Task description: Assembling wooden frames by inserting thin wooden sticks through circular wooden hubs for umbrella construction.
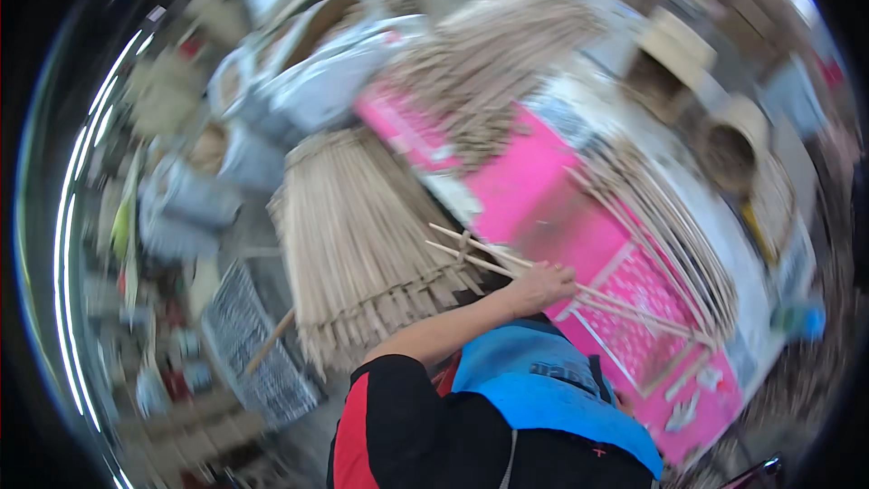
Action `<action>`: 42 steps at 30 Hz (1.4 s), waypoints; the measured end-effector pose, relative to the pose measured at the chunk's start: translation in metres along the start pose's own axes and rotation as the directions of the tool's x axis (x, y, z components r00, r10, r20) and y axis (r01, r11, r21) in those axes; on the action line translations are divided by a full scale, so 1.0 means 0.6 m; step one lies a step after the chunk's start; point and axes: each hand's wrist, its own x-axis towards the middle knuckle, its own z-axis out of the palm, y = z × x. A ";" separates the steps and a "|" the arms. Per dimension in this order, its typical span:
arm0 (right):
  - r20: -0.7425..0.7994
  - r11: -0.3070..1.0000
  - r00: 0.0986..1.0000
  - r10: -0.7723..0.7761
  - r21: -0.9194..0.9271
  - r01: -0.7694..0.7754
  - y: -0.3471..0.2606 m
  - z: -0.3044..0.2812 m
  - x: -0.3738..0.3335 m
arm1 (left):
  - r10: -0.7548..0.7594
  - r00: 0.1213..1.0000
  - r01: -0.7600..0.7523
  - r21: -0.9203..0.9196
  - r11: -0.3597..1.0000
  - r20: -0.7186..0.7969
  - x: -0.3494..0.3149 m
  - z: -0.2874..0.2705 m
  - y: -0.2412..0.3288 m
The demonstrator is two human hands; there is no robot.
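Observation:
My left hand (548, 283) is closed around a pair of long, thin wooden rods (625, 301). A short crosspiece (463, 244) joins the rods near their left end. Their right end reaches over the pink table covering (525, 186), beside several loose-looking wooden pieces. I do not see my right hand; the blue apron (552, 398) fills the area where it could be. Left of my forearm stands a thick stack of similar pale wooden rods (353, 235) with short crosspieces along its lower edge. Motion blur smears the picture.
A large pile of rods (507, 54) covers the table's far part. Long curved rods (679, 235) lie on the right. Beyond them are woven baskets (729, 154). White sacks (317, 72) stand at the far left. A blue bottle-like item (801, 319) sits at the right edge.

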 end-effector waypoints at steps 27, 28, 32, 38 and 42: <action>0.363 0.975 0.924 -0.115 -0.139 0.176 -0.336 0.224 0.220 | -0.681 -0.244 0.942 -0.335 0.001 -0.690 -0.757 -0.230 -0.213; 0.344 0.963 0.935 -0.090 -0.211 0.171 -0.336 0.219 0.217 | -0.678 -0.236 0.947 -0.322 0.001 -0.696 -0.757 -0.225 -0.221; 0.271 0.947 0.963 -0.003 -0.309 0.090 -0.324 0.207 0.205 | -0.717 -0.259 0.940 -0.338 -0.034 -0.647 -0.749 -0.219 -0.247; 0.300 0.978 0.952 0.053 -0.207 0.011 -0.303 0.201 0.191 | -0.772 -0.291 0.917 -0.394 -0.057 -0.565 -0.729 -0.221 -0.256; 0.230 0.965 0.972 0.048 -0.260 0.013 -0.322 0.208 0.159 | -0.726 -0.271 0.926 -0.378 -0.016 -0.632 -0.731 -0.221 -0.263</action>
